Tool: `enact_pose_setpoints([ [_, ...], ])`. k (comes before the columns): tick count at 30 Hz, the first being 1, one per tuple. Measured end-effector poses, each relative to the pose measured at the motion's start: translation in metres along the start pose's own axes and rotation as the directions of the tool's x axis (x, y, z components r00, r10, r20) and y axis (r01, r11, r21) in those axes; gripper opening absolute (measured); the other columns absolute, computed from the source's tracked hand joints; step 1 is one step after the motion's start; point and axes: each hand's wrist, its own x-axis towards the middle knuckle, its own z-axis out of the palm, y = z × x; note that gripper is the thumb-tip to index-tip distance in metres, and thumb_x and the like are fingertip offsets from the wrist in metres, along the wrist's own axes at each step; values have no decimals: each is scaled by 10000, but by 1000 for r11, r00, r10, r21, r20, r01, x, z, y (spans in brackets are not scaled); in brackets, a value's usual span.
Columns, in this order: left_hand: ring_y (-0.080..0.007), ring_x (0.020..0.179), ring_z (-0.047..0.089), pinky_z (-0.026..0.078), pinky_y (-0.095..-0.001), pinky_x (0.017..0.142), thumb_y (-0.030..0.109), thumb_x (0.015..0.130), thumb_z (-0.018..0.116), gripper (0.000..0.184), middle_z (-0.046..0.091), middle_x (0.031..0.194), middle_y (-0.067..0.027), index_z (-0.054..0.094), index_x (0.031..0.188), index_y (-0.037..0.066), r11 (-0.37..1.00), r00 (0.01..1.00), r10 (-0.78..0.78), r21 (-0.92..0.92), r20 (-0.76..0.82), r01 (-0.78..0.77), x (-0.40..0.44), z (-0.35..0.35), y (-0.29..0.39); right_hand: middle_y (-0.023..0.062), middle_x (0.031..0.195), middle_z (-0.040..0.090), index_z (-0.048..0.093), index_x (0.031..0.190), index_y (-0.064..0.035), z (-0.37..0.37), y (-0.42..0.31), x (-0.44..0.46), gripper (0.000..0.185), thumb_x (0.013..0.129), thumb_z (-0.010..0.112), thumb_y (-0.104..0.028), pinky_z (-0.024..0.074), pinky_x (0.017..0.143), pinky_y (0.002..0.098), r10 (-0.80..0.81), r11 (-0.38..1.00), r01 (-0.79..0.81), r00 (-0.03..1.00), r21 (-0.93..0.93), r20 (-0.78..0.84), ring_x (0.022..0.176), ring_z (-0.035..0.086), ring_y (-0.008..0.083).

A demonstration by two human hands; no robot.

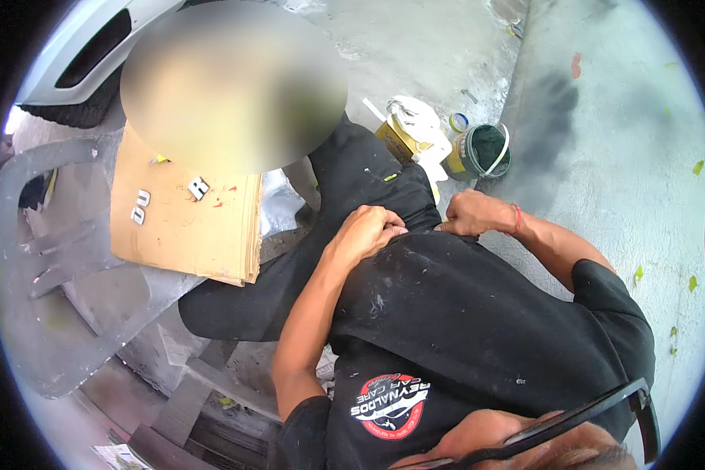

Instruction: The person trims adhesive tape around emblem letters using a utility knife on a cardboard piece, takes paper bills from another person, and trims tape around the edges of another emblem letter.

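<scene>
My left hand (370, 233) is closed, its fingers pinching the lower edge of the black shirt (454, 294) near my waist. Opposite it, my right hand (473, 213), with a thin red band at the wrist, is also closed on the shirt's hem. The fingertips of both hands are partly hidden by the folded fabric. Below the shirt show my black trousers (352, 168), the legs spread apart. To the left of my left hand, a stack of cardboard (188, 247) bears silver letters, among them an R (198, 189).
A grey plastic chair (12, 258) stands under the cardboard. Beyond my right hand are a dark green bucket (464, 160), a yellow box (397, 143) and a white cloth (415, 117). A car bumper (70, 39) fills the upper left. A blurred patch covers the top.
</scene>
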Motion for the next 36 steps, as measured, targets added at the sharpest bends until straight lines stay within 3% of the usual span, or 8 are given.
enact_pose_setpoints([
  [9,-375,888,724,578,-440,823,188,902,735,227,750,994,-186,782,1067,39,906,929,355,285,-107,-314,1,12,-15,193,946,700,720,1066,-1,12,10,1,329,880,799,-260,539,757,482,-322,941,338,894,-1,-312,889,689,405],
  [12,-386,851,723,583,-456,793,206,911,726,209,754,981,-171,786,1031,47,891,986,163,433,-22,-138,4,6,11,197,938,704,730,1066,-9,10,14,4,319,862,813,-240,539,761,483,-322,941,336,918,25,-230,881,693,408],
  [18,-388,821,727,574,-470,757,265,918,744,237,744,861,-159,784,946,33,971,961,111,232,-255,-50,6,21,-4,224,889,732,758,952,7,18,20,5,382,889,788,-368,550,747,487,-253,951,296,910,89,-328,829,708,408],
  [20,-381,832,726,571,-461,768,265,920,747,237,740,875,-158,784,961,35,972,971,100,230,-215,-49,8,18,-3,237,781,717,759,833,29,11,20,4,572,923,714,-534,544,695,503,43,998,-43,999,45,10,748,707,413],
  [23,-372,871,720,568,-460,782,271,901,767,245,735,927,-172,783,957,33,962,968,178,239,-179,-132,10,16,-11,249,688,687,742,739,43,22,36,9,717,948,626,-632,540,648,503,39,993,-45,998,112,58,692,707,410],
  [27,-357,941,705,559,-453,825,235,884,766,212,727,951,-181,777,938,30,963,971,208,197,-119,-182,7,13,-12,278,834,714,773,977,26,38,37,19,627,959,633,-585,532,784,503,188,956,-82,907,280,-376,837,715,418],
  [31,-356,925,702,556,-457,829,202,884,754,181,718,921,-168,772,940,30,956,964,219,231,-153,-181,9,16,-8,259,889,727,742,1019,29,38,32,39,487,936,722,-450,521,821,491,179,922,-30,917,386,-357,871,699,433],
  [36,-354,910,699,559,-466,797,186,885,750,162,701,882,-165,733,905,26,963,948,213,217,-238,-162,10,12,-5,-4,834,668,683,919,-46,46,47,49,207,954,749,-239,468,735,292,282,587,24,931,809,-232,817,583,82],
])
